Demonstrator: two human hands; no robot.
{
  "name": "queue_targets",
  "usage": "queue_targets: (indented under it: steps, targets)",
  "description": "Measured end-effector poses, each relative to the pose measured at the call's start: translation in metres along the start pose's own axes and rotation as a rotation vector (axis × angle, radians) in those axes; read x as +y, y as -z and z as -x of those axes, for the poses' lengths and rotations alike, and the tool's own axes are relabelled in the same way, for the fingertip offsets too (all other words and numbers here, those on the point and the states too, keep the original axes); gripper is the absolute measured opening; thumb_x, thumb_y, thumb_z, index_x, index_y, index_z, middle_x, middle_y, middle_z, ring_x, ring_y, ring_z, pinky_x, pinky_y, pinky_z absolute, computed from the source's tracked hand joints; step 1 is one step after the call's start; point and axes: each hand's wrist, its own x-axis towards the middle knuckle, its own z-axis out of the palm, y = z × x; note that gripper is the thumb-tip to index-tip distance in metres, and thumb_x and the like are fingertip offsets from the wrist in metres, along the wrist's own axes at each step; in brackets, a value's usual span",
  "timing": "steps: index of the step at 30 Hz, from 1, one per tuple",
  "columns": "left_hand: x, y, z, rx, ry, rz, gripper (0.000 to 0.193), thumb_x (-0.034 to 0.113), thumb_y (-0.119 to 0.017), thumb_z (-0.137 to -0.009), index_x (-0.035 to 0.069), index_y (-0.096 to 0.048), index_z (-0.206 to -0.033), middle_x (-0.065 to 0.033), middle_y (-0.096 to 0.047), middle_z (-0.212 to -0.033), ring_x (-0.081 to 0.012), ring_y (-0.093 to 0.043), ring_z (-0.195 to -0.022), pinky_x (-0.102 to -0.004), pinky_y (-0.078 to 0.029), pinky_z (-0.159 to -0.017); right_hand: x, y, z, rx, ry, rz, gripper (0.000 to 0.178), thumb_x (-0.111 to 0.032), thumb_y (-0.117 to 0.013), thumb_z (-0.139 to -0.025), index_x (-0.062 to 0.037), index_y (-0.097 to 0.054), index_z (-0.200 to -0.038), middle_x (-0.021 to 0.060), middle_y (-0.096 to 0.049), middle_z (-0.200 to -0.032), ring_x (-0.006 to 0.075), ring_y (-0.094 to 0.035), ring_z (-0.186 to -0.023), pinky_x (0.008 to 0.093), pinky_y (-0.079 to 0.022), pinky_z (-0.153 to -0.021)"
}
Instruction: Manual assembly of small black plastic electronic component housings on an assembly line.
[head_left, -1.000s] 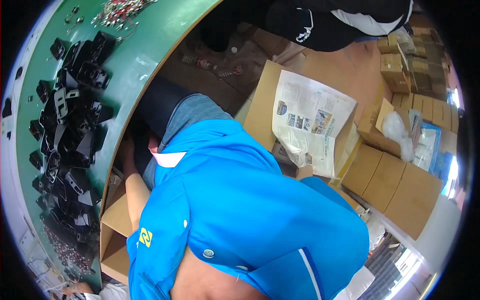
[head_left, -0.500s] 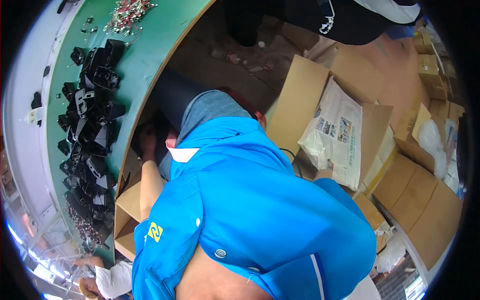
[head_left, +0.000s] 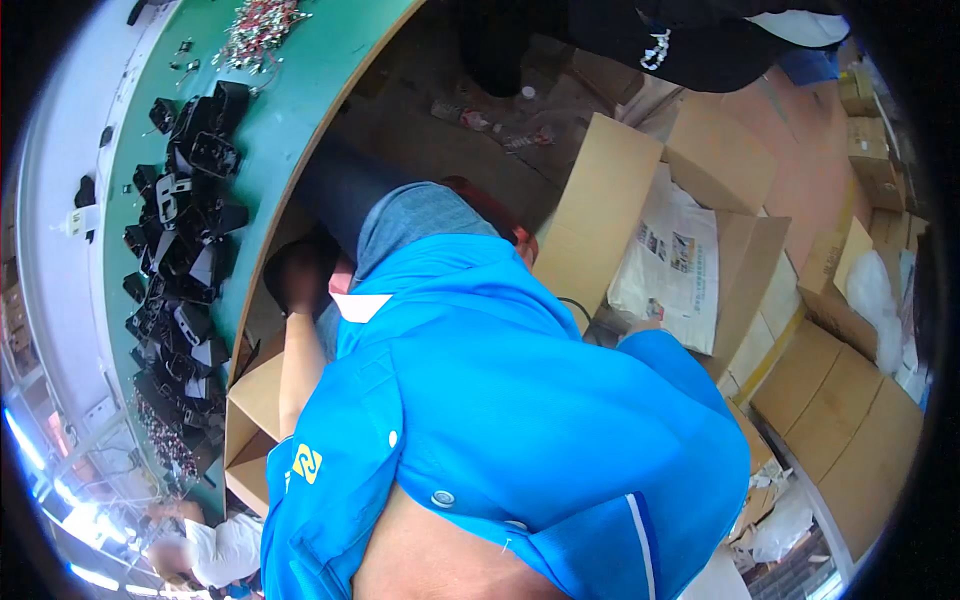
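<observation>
Green workbench (head_left: pixel 275 130) flanks a blurred left hand (head_left: pixel 299 282); beyond the mostly hidden right hand (head_left: pixel 644 325), creased newspaper (head_left: pixel 685 255) lies in a cardboard box (head_left: pixel 602 200). Neither grip is discernible.

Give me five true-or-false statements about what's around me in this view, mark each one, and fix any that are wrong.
1. Black plastic parts lie on the green table. True.
2. The newspaper lies on the table. False: the newspaper is in the open cardboard box.
3. The person's shirt is red. False: the shirt is bright blue.
4. A co-worker in a white top shows at the lower left. True.
5. The left hand is over the middle of the tabletop. False: the left hand is off the tabletop, past its curved edge.
</observation>
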Motion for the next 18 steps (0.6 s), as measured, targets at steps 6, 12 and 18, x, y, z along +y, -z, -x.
queue_targets:
  steps: [6,12,18]
  targets:
    - [0.004,-0.004,-0.009,-0.045,0.037,-0.064,0.040,0.034,-0.048,-0.097,0.010,-0.066,-0.123,-0.0168,-0.069,-0.120,-0.0429,-0.063,-0.108,-0.0488,-0.051,-0.093,-0.022,0.001,-0.017,0.091,-0.144,-0.103,0.032,-0.024,-0.053,-0.095,0.0004,-0.066,-0.111,0.0247,-0.067,-0.118,0.0421,-0.064,-0.109,0.0469,-0.051,-0.093]
    - [-0.001,-0.022,0.001,0.163,0.164,0.012,0.044,0.038,-0.048,-0.097,0.010,-0.065,-0.126,-0.0166,-0.067,-0.125,-0.0437,-0.062,-0.111,-0.0499,-0.050,-0.095,-0.052,-0.042,-0.010,0.029,0.490,-0.072,0.027,-0.017,-0.054,-0.094,-0.0003,-0.066,-0.112,0.0222,-0.066,-0.114,0.0395,-0.063,-0.104,0.0435,-0.051,-0.090]
    - [0.027,-0.019,0.018,0.382,0.177,0.023,0.047,0.039,-0.050,-0.097,0.006,-0.064,-0.127,-0.0167,-0.064,-0.132,-0.0424,-0.061,-0.116,-0.0486,-0.047,-0.101,-0.087,-0.120,-0.027,-0.016,1.151,-0.081,0.025,-0.009,-0.055,-0.093,-0.0011,-0.066,-0.114,0.0197,-0.064,-0.109,0.0369,-0.062,-0.100,0.0401,-0.051,-0.087]
